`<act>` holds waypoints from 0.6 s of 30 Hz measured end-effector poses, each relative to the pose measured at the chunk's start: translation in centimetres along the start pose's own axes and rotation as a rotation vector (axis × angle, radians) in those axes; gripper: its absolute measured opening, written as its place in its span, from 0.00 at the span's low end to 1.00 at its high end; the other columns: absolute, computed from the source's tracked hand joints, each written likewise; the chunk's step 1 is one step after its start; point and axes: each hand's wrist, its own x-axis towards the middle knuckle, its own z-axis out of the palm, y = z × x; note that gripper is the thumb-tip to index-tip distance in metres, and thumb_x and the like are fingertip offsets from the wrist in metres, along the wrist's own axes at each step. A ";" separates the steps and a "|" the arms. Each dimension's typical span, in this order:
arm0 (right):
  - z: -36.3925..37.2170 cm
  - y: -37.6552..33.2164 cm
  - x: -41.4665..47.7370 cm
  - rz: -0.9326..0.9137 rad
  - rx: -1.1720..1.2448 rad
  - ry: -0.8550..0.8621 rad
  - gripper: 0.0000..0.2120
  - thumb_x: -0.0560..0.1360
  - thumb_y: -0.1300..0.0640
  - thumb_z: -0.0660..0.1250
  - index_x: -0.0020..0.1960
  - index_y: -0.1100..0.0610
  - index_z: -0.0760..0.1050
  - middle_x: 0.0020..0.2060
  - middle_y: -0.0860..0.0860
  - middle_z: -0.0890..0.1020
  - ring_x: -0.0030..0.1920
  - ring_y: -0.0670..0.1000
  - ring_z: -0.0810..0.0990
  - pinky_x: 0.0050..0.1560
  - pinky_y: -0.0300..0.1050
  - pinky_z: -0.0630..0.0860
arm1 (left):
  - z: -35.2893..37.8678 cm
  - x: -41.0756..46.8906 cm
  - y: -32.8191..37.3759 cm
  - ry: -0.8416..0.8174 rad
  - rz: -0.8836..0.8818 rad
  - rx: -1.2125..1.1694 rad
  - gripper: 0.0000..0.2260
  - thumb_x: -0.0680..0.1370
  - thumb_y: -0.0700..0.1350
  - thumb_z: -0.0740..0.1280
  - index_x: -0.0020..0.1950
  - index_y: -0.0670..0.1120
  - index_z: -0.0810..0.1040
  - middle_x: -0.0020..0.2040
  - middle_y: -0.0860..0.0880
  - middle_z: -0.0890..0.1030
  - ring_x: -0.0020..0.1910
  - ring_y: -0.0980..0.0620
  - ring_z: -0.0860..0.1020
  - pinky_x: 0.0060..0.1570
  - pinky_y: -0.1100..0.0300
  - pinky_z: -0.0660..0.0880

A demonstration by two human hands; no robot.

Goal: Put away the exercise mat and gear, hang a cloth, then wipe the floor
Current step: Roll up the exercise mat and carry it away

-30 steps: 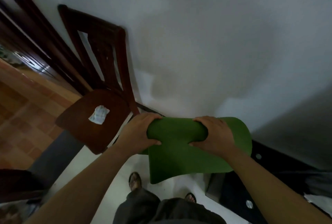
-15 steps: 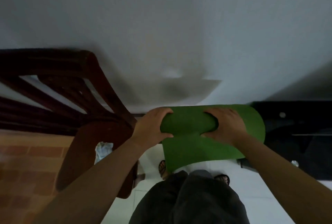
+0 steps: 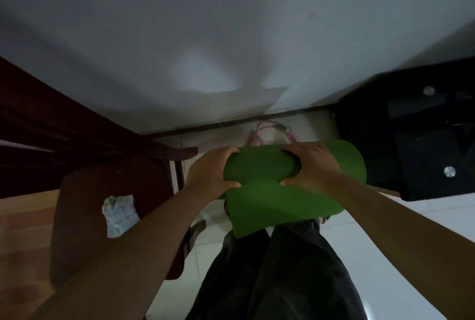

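View's dropped since before, so a pink rope (image 3: 267, 132) shows by the wall now. Left hand (image 3: 209, 173) and right hand (image 3: 312, 168) both squeeze the mat (image 3: 270, 196).

Mat (image 3: 277, 199) in my hands: matt green foam-like sheet, smooth, no sheen. Chair (image 3: 108, 191): dark polished wood. Cloth (image 3: 119, 213) on its seat: pale, crumpled fabric. Floor (image 3: 411, 219): glossy white tile. Cabinet (image 3: 411, 139): black, glossy, with shiny metal studs.

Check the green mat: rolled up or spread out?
Rolled up, nearly: the green exercise mat forms a roll gripped by the left hand and right hand, with a loose flap hanging below.
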 end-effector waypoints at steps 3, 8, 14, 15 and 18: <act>3.2 0.8 2.3 -0.006 0.003 -0.020 0.40 0.60 0.39 0.76 0.68 0.43 0.65 0.64 0.46 0.74 0.64 0.52 0.71 0.67 0.47 0.61 | 2.8 1.6 -2.2 -0.023 -0.019 0.001 0.34 0.64 0.52 0.77 0.66 0.53 0.67 0.63 0.52 0.73 0.61 0.51 0.71 0.60 0.55 0.68; 7.2 2.0 6.7 -0.005 0.018 -0.061 0.38 0.58 0.37 0.76 0.65 0.39 0.67 0.58 0.43 0.77 0.59 0.52 0.73 0.64 0.50 0.68 | 5.7 4.4 -5.9 -0.055 -0.048 -0.020 0.34 0.63 0.52 0.77 0.65 0.54 0.67 0.61 0.52 0.74 0.59 0.52 0.71 0.59 0.54 0.70; 9.5 2.3 12.9 -0.059 -0.027 -0.116 0.35 0.58 0.37 0.76 0.63 0.42 0.70 0.56 0.45 0.79 0.58 0.52 0.76 0.64 0.51 0.68 | 8.0 8.2 -10.1 -0.065 -0.116 -0.068 0.34 0.64 0.49 0.78 0.66 0.53 0.67 0.61 0.51 0.74 0.59 0.51 0.72 0.57 0.56 0.68; 9.8 2.3 14.1 -0.078 -0.039 -0.106 0.35 0.58 0.38 0.75 0.63 0.42 0.70 0.57 0.46 0.79 0.58 0.53 0.75 0.65 0.52 0.67 | 8.2 8.9 -10.8 -0.047 -0.125 -0.051 0.34 0.65 0.49 0.78 0.67 0.52 0.66 0.62 0.50 0.73 0.61 0.50 0.71 0.57 0.56 0.67; 10.3 1.8 17.2 -0.109 -0.079 -0.056 0.32 0.67 0.43 0.73 0.67 0.48 0.67 0.64 0.50 0.74 0.63 0.54 0.72 0.65 0.52 0.69 | 9.0 10.5 -12.6 0.063 -0.157 0.059 0.33 0.69 0.49 0.74 0.70 0.49 0.65 0.68 0.47 0.70 0.67 0.46 0.68 0.65 0.50 0.65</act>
